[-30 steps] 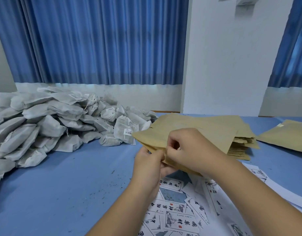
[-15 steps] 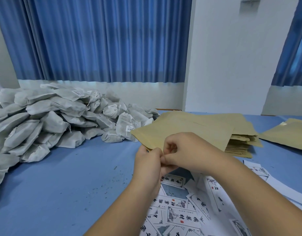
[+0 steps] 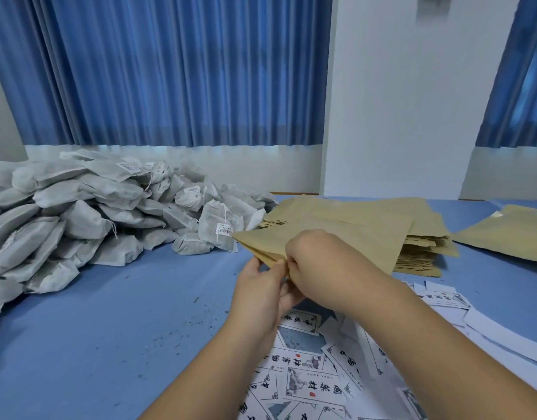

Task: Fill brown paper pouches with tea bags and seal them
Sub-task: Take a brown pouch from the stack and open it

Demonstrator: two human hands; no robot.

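A flat brown paper pouch (image 3: pixel 346 234) is held up over the blue table, its near edge pinched between both hands. My left hand (image 3: pixel 258 295) grips that edge from below left. My right hand (image 3: pixel 325 265) curls its fingers over the same edge from the right, and the edge shows a small gap at its left corner. Behind it lies a stack of brown pouches (image 3: pixel 425 253). A large heap of grey-white tea bags (image 3: pixel 88 213) with strings and barcode tags fills the left side of the table.
Printed white labels (image 3: pixel 306 377) lie scattered under my forearms at the near right. More brown pouches (image 3: pixel 510 237) lie at the far right. Bare blue table (image 3: pixel 109 328) with tea crumbs spreads at the near left. Blue curtains and a white wall stand behind.
The hands keep their hold on the pouch's near edge and have shifted only slightly; the pouch's left corner now shows a small gap. The camera has tilted a little.
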